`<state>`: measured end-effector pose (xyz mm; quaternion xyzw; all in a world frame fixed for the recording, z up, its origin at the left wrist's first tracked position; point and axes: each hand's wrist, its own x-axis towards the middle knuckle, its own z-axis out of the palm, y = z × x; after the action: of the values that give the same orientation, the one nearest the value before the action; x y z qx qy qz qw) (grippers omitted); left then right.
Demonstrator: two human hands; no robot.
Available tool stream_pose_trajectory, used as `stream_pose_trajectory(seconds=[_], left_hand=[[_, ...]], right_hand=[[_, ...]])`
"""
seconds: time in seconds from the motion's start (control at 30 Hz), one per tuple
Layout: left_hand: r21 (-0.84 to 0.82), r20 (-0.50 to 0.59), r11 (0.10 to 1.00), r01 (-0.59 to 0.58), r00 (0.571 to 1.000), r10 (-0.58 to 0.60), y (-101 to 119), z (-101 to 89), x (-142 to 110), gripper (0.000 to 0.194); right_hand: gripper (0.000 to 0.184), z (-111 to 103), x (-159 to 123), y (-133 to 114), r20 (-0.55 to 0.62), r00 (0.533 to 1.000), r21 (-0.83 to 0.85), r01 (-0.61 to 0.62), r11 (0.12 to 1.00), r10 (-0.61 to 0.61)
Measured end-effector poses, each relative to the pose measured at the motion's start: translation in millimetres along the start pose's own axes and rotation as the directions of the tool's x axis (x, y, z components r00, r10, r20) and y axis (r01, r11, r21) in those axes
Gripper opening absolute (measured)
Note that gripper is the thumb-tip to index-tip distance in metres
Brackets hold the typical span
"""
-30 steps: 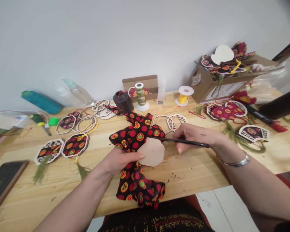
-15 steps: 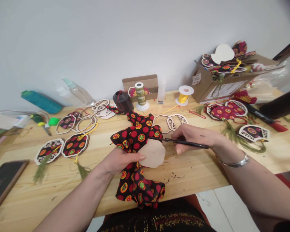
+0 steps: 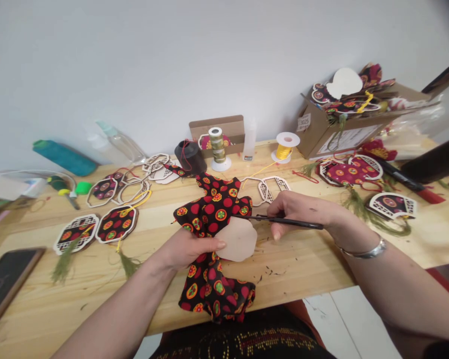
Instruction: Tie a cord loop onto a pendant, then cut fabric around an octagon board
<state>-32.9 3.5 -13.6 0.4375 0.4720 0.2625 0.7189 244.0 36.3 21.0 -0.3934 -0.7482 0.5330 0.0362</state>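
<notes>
My left hand (image 3: 190, 248) pinches a pale flat plate (image 3: 238, 240) with scalloped edges, its thumb lying on the near face. Black patterned fabric (image 3: 219, 209) with red dots and flowers bunches around the plate, above and below my fingers, which are partly hidden by it. In my right hand (image 3: 297, 212) is a pair of black-handled scissors (image 3: 262, 217). Their blades lie along the plate's upper edge, touching the fabric there. A silver bangle circles my right wrist.
Tasselled ornaments (image 3: 115, 225) and a phone (image 3: 9, 281) lie on the left. Behind the fabric stand a gold thread spool (image 3: 218, 149) and a yellow cord reel (image 3: 284, 148). A full cardboard box (image 3: 344, 132) is at the back right. Dark scraps dot the wooden table (image 3: 295, 279).
The pale plate and the fabric around it have shifted slightly right and down with my left thumb. The scissors stay at the plate's upper edge, my right hand nearly still.
</notes>
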Motion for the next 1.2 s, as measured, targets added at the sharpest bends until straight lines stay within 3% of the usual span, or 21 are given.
stream_pose_trajectory(seconds=[0.23,0.37,0.53,0.77,0.93,1.03,1.2], left_hand=[[-0.053,-0.019,0.999,0.010,1.000,-0.011,4.6,3.5,-0.3,0.038],[-0.088,-0.039,0.992,0.087,0.995,-0.090,6.3,5.5,0.5,0.033],[-0.084,-0.057,0.994,0.064,0.996,-0.069,6.4,6.7,1.1,0.037],[-0.112,-0.051,0.990,0.082,0.995,-0.088,5.6,5.2,-0.1,0.036],[-0.174,-0.100,0.978,0.118,0.986,-0.137,12.3,-1.4,-0.1,0.035],[-0.238,-0.150,0.967,0.092,0.980,-0.130,20.7,-4.0,0.1,0.031],[-0.303,-0.166,0.953,0.017,0.984,-0.071,24.5,-3.4,1.6,0.027]], right_hand=[[0.051,-4.5,-2.2,-0.1,0.025,0.999,-0.029,-0.033,0.999,0.034],[0.049,-11.4,-8.8,3.5,0.005,0.993,-0.150,-0.116,0.982,0.118],[0.040,-15.7,-16.4,1.3,0.002,0.979,-0.234,-0.200,0.951,0.206],[0.035,-12.4,-18.2,-5.1,-0.025,0.978,-0.324,-0.206,0.923,0.209],[0.031,-21.1,-30.5,0.9,-0.157,0.957,-0.370,-0.286,0.884,0.244],[0.028,-29.3,-37.0,4.8,-0.324,0.898,-0.384,-0.412,0.826,0.297],[0.031,-32.7,-27.9,7.9,-0.680,0.656,-0.405,-0.709,0.577,0.328]])
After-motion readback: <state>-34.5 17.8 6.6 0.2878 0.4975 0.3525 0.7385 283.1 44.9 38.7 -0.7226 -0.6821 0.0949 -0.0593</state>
